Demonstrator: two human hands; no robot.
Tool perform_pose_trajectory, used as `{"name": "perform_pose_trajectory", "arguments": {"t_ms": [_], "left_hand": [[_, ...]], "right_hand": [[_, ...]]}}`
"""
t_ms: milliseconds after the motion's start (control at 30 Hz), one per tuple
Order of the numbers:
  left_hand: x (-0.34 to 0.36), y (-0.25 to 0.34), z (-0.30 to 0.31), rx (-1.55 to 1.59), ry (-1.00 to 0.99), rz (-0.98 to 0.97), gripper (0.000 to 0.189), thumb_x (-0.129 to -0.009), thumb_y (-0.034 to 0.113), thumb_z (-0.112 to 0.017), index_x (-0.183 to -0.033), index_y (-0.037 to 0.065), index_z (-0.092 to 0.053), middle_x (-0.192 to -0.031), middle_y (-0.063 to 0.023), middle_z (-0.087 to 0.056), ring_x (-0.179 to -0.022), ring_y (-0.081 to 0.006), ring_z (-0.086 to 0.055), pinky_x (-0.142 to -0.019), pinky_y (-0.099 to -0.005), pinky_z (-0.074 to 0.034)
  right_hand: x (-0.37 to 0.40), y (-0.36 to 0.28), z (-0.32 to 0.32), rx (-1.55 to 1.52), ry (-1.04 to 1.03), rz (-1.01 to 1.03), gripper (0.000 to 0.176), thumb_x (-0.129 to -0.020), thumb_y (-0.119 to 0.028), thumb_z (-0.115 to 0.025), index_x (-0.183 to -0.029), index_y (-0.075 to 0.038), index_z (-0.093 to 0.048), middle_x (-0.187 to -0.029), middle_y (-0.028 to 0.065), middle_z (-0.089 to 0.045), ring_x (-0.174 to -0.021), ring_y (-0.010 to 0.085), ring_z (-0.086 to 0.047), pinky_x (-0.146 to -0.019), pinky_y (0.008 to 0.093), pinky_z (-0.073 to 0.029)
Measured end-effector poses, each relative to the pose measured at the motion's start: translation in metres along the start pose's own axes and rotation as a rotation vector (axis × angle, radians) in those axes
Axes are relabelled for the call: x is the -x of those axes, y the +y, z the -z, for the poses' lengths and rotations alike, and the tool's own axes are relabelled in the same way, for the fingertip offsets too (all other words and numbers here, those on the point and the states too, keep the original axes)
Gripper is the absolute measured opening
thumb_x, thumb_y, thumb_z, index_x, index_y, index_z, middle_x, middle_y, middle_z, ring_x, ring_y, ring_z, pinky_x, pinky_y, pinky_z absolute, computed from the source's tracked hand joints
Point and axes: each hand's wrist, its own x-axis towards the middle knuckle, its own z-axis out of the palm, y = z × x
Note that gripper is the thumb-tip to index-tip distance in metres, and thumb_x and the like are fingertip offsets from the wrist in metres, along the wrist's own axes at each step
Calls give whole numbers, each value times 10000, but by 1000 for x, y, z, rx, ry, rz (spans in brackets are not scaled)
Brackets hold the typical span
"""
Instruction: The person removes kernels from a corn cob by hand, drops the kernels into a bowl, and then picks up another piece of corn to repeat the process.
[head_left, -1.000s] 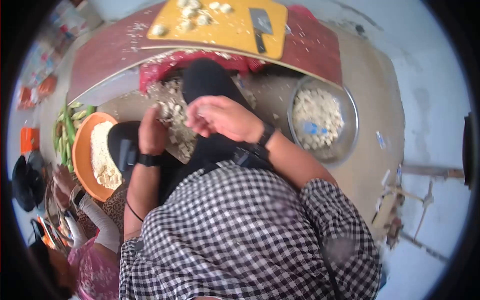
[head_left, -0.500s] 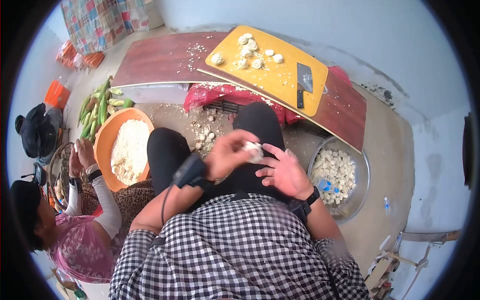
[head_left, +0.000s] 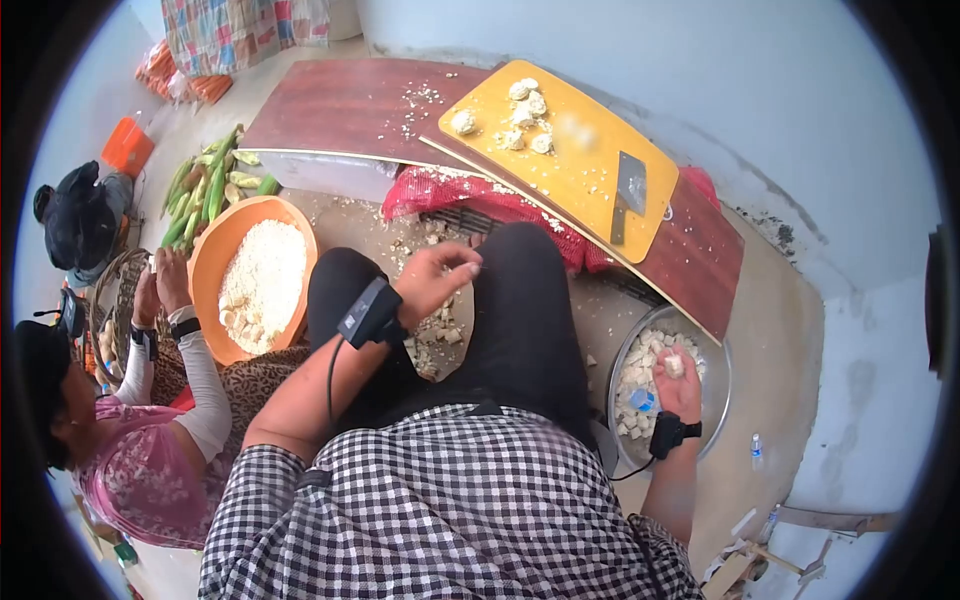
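Observation:
My right hand [head_left: 680, 398] is over the steel bowl [head_left: 724, 400] on the floor at the right. Its fingers curl round a pale whitish chunk [head_left: 675, 366] lying in the palm. More such chunks [head_left: 640, 372] fill the bowl, and a small bottle with a blue label [head_left: 642, 400] lies among them. My left hand [head_left: 440, 280] is above my knees, with thumb and fingers brought together. Whether anything small is between them is hidden.
Beyond my knees, a yellow cutting board [head_left: 560, 180] on a reddish board [head_left: 330, 110] holds whitish lumps and a cleaver [head_left: 630, 185]. At left, a co-worker [head_left: 150, 460] works beside an orange tub [head_left: 212, 335] of pale kernels [head_left: 265, 270]. Green corn ears [head_left: 215, 185] lie behind.
My right hand has swung right and down from beside the left hand to the steel bowl, now with a whitish chunk. My left hand no longer shows the chunk; a lump has gone from the cutting board.

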Motion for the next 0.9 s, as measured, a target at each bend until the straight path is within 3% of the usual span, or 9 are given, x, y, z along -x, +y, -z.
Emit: {"name": "perform_pose_trajectory", "arguments": {"t_ms": [67, 167, 267, 300, 367, 467, 600, 800, 900], "left_hand": [[-8, -7, 25, -262, -39, 48, 279, -871, 181, -603, -1084, 1, -610, -940, -89, -654, -883, -150, -604, -807, -292, -470], [-15, 0, 43, -485, -99, 103, 315, -850, 200, -600, -1103, 12, -606, -998, -127, -661, -902, -217, -625, -822, -324, -474], [-18, 16, 55, -561, -97, 161, 331, -843, 221, -594, -1116, 33, -607, -1057, -139, -651, -932, -269, -628, -835, -357, -477], [-26, 12, 53, -566, -82, 93, 338, -843, 205, -594, -1134, 34, -593, -1064, -137, -646, -935, -262, -628, -824, -354, -485], [-42, 1, 51, -574, -47, -49, 358, -843, 173, -594, -1171, 35, -565, -1079, -133, -636, -939, -250, -630, -802, -348, -500], [-65, 4, 42, -224, -28, 155, 408, -838, 108, -595, -1231, 43, -507, -1126, -127, -608, -943, -224, -629, -758, -317, -517], [-81, -36, 42, 64, -7, 149, 405, -841, 48, -574, -1234, 16, -480, -1101, -113, -588, -881, -172, -633, -718, -277, -515], [-84, -25, 66, -34, -55, 102, 291, -835, 42, -588, -1120, -10, -569, -1001, -114, -602, -870, -185, -620, -755, -308, -505], [-87, -16, 89, -69, -69, 108, 291, -840, 61, -600, -1121, -10, -572, -986, -111, -596, -913, -188, -600, -800, -313, -489]], "right_hand": [[-8, -15, 41, 267, 418, 38, 387, -874, -272, -591, -1192, -70, -500, -1097, 86, -523, -1019, 219, -497, -726, 349, -456], [-21, -31, 100, 984, 583, -13, 322, -863, -282, -579, -1145, -138, -521, -1153, 41, -481, -965, 171, -523, -676, 316, -479], [-39, -38, 90, 924, 453, -48, 460, -897, -342, -527, -1285, -106, -459, -1274, 67, -474, -1088, 226, -468, -790, 443, -434], [-54, -40, 77, 833, 378, -53, 409, -908, -301, -521, -1255, -87, -488, -1233, 76, -516, -1070, 220, -508, -788, 400, -452], [-76, -39, 17, 788, 243, -22, 356, -920, -258, -511, -1221, -69, -512, -1165, 76, -562, -1027, 200, -550, -785, 355, -464], [-111, -35, -85, 773, 42, 52, 271, -932, -184, -508, -1157, -36, -545, -1028, 69, -627, -937, 158, -608, -760, 271, -482], [-192, -23, -200, 773, -241, 162, 253, -912, -165, -547, -1131, -40, -548, -1019, 52, -626, -932, 138, -608, -715, 243, -480], [-357, 15, -330, 944, -212, 309, 327, -876, -196, -594, -1154, -35, -533, -1041, 65, -608, -942, 129, -590, -691, 265, -472], [-426, 41, -367, 1205, -143, 363, 483, -834, -271, -642, -1213, -10, -495, -1104, 123, -595, -998, 203, -581, -795, 315, -469]]}}
